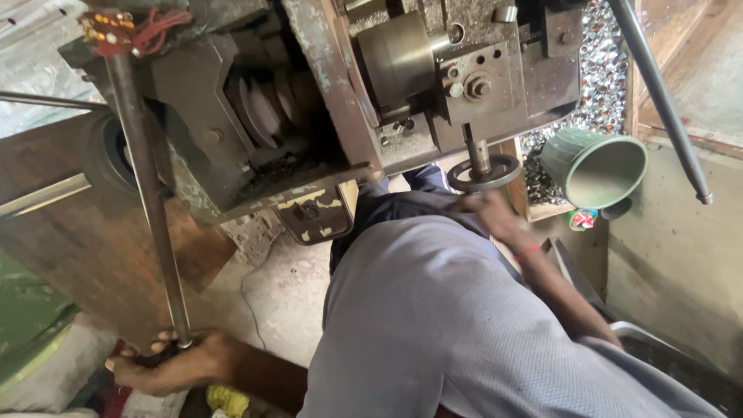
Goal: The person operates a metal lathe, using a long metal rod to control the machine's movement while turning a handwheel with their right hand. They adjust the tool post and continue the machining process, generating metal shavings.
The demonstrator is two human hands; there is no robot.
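My left hand (166,365) is wrapped around the lower end of a long steel lever rod (147,193) at the bottom left. The rod runs up to a worn, greasy press machine (309,101). My right hand (495,217) reaches forward under the machine's ram, just below a dark metal ring (485,172) on the vertical shaft; motion blur hides whether the fingers hold anything. A red thread band sits on that wrist. My grey shirt fills the lower middle.
A green plastic mug (594,166) lies tilted at the right beside a wooden tray heaped with small shiny metal pieces (607,85). A second long rod (662,97) slants down at the right. A wooden board (85,240) stands at the left.
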